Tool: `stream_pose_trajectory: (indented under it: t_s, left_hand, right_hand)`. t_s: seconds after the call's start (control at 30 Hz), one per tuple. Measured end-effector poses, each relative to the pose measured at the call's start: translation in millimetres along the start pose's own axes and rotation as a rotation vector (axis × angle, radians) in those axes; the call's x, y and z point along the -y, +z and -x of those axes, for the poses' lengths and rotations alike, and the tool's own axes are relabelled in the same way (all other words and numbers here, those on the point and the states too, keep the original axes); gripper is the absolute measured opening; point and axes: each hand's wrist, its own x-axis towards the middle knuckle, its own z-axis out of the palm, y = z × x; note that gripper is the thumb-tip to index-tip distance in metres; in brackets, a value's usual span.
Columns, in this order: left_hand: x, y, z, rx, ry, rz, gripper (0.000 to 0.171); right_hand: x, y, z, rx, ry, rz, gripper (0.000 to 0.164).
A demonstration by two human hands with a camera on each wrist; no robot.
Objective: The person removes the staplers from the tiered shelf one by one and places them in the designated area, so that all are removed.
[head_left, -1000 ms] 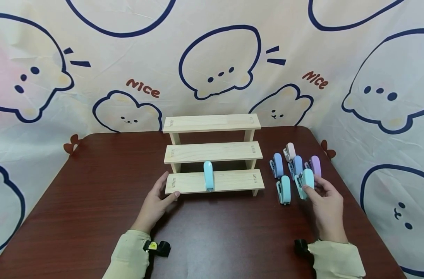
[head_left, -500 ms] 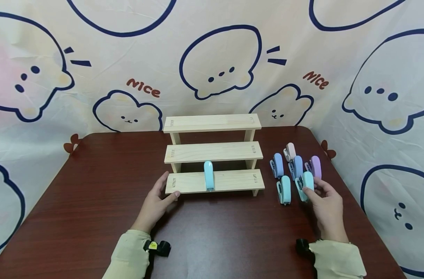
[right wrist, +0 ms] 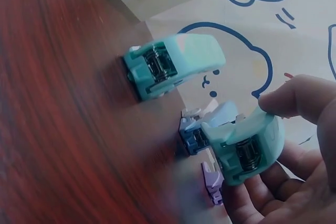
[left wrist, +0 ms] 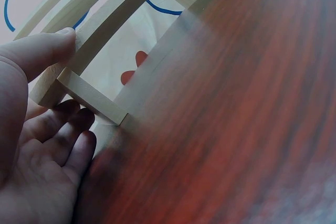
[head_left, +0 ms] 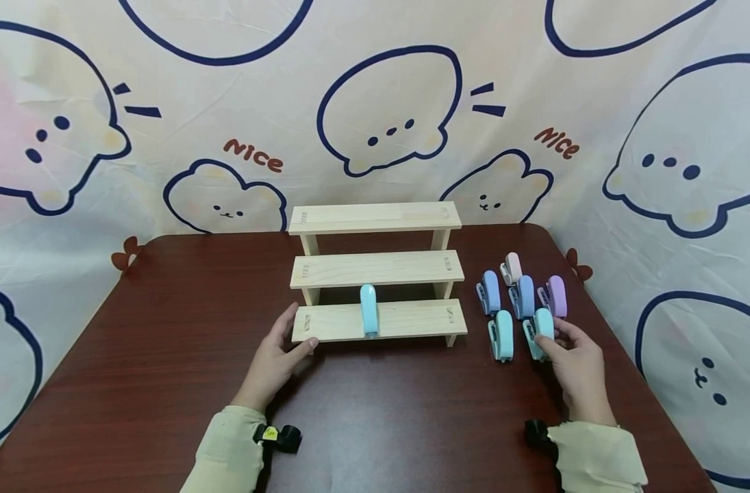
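My right hand (head_left: 577, 373) pinches a turquoise mini stapler (head_left: 541, 327) between thumb and fingers, close over the table at the right. In the right wrist view, the rear spring of this held stapler (right wrist: 249, 153) shows. A second turquoise stapler (head_left: 503, 335) stands just to its left. Behind them are two blue staplers (head_left: 489, 293), a purple one (head_left: 556, 296) and a pale pink one (head_left: 511, 268). My left hand (head_left: 272, 363) grips the left end of the three-tier wooden stand (head_left: 420, 320), thumb on the lowest board, fingers around its end. A light blue stapler (head_left: 369, 309) sits on that board.
The dark brown table (head_left: 165, 356) extends in front of the stand and to both sides. Behind it hangs a pale printed cloth (head_left: 375, 20) with cartoon outlines, also covering the sides. Each wrist wears a black camera (head_left: 288, 439) beside a light green sleeve.
The turquoise stapler in my right hand has come slightly lower and nearer the front, opening a small gap from the blue one behind. My left hand stays on the stand.
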Motion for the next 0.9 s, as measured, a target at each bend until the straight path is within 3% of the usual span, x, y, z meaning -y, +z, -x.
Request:
stream_pose_trajectory:
  t_s: [0.4,0.9]
  left_hand:
    - [-0.3,-0.3,0.6,0.001,-0.002,-0.009,0.088]
    - [0.5,0.3,0.2,0.004,-0.006,0.019,0.087]
  right_hand:
    - [-7.0,-0.4,-8.2,0.068,0.018,0.059,0.058]
    - [-9.4,0.5,-6.9,0.109,-0.032,0.107,0.056]
